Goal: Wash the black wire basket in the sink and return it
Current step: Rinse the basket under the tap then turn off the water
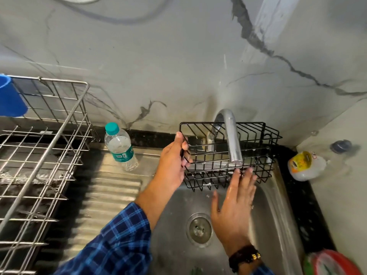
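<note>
The black wire basket (256,147) hangs in the air over the steel sink (278,211), around the chrome tap (231,135). My left hand (172,165) grips the basket's left end, fingers curled round the wires. My right hand (235,205) is wet and flat, fingers straight, with the fingertips touching the basket's lower front wires just under the tap's spout. Small white soap flecks cling to the wires. The drain (199,229) lies below my right hand.
A steel dish rack (39,175) with a blue cup (11,96) fills the left side. A water bottle (121,149) stands on the ribbed drainboard (111,195). A yellow-labelled container (304,165) lies right of the sink, a red-and-white item (335,264) at bottom right.
</note>
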Tool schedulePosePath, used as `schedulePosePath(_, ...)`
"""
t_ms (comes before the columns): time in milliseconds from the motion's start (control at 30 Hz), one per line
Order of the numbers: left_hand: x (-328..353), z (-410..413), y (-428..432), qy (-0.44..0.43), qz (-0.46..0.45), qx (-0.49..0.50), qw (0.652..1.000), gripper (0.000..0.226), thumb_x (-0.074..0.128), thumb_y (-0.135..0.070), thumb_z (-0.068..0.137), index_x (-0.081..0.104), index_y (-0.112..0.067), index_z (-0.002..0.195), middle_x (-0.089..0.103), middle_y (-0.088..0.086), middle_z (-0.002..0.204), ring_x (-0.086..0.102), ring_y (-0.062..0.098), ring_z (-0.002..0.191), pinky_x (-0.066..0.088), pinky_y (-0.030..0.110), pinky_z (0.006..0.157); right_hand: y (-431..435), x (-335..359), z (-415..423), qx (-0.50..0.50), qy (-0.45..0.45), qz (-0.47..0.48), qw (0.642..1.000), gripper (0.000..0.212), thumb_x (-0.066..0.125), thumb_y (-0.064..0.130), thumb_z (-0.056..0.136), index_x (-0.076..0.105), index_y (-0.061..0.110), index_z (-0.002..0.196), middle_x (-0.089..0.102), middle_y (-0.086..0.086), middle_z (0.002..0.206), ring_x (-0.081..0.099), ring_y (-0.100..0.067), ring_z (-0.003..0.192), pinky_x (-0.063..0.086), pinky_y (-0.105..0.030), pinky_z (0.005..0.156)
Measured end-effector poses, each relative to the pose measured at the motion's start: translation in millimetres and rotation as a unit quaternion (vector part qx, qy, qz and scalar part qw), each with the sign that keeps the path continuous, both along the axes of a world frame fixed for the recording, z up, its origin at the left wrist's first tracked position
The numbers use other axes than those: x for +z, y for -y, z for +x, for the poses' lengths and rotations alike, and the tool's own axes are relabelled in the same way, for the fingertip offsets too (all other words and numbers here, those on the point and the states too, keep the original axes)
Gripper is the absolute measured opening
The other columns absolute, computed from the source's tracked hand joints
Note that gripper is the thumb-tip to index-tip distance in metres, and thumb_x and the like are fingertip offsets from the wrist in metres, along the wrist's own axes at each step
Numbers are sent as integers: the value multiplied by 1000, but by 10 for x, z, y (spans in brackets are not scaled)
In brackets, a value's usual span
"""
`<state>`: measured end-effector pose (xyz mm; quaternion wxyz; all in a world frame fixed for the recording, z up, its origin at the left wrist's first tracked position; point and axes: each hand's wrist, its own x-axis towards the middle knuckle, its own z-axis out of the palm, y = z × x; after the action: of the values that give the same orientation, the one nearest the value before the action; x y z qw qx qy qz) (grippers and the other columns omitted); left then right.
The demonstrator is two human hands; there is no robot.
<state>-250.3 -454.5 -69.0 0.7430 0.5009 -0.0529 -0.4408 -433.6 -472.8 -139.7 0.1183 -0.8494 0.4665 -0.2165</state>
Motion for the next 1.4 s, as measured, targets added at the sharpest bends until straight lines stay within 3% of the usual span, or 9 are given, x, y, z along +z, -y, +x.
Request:
schedulePosePath(100, 4, -117, 110, -11, 1, -4, 1000, 45, 44, -46, 103, 48, -25, 64, 33, -9, 44, 30, 5, 35, 24, 20, 39, -236, 19, 155, 102, -33, -30, 994, 81, 31, 48, 101, 1, -3, 157, -7, -29, 163, -4, -46, 151, 2, -62, 120)
schedulePosePath(200, -3, -117, 161, -58, -11, 2, 998, 43, 44, -47, 102, 47, -25, 65, 33, -11, 47, 28, 4, 37, 23, 19, 40, -284, -168, 58, 218, -113, -111, 963, 78, 18, 53, 103, -2, 4, 159, -5, -18, 167, 0, -33, 154, 10, -57, 120)
schedulePosePath(333, -61, -11, 113, -74, -34, 14, 997, 41, 42, -47, 102, 48, -26, 68, 35, -10, 45, 26, 4, 36, 19, 21, 40, -39, -310, -266, 122, -129, -72, 981, 73, 16, 53, 103, 2, 12, 161, 2, -10, 169, 7, -31, 155, 16, -56, 117)
schedulePosePath(600, -127, 61, 28, -41, -52, 22, 998, 32, 49, -46, 96, 57, -22, 77, 36, -11, 48, 29, 5, 37, 29, 19, 36, -224, -342, -167, 179, -72, -145, 970, 71, 51, 32, 89, 31, 10, 154, 28, -13, 162, 22, -32, 152, 27, -60, 114)
schedulePosePath(833, -162, -57, -103, -9, -27, 39, 999, 31, 46, -38, 103, 62, -19, 85, 43, -9, 57, 32, 8, 50, 36, 18, 42, -336, -387, -89, 297, -80, -152, 939, 82, 62, 22, 80, 30, 8, 154, 17, -9, 167, 24, -28, 151, 23, -53, 118)
schedulePosePath(967, -167, -176, -86, 13, 4, 4, 1000, 43, 43, -46, 103, 54, -26, 67, 39, -10, 53, 28, 9, 45, 27, 22, 45, -280, -43, -46, 210, 78, -136, 965, 62, 63, 13, 79, 50, 13, 139, 52, -8, 146, 50, -26, 134, 40, -57, 107)
schedulePosePath(1167, -140, -333, 38, -8, 57, -23, 998, 53, 47, -50, 100, 53, -24, 55, 43, -7, 56, 33, 8, 46, 26, 26, 51, -270, 180, 37, 169, -59, -110, 978, 74, 42, 44, 96, 20, 10, 159, 14, -11, 167, 14, -30, 154, 12, -56, 121)
schedulePosePath(1300, -173, -331, -8, -3, 58, -33, 998, 51, 44, -51, 101, 52, -24, 57, 34, -9, 48, 29, 6, 41, 24, 24, 49, -257, 185, -254, 208, 47, -108, 971, 46, 49, 31, 98, 56, 14, 140, 57, -8, 144, 58, -21, 128, 53, -44, 97)
schedulePosePath(1400, -181, -366, -81, 23, 67, -34, 997, 49, 44, -48, 102, 53, -25, 59, 36, -7, 55, 31, 7, 44, 28, 25, 50, -120, 347, -188, 149, 106, -114, 976, 42, 51, 24, 96, 58, 10, 135, 63, -12, 134, 61, -25, 123, 54, -46, 96)
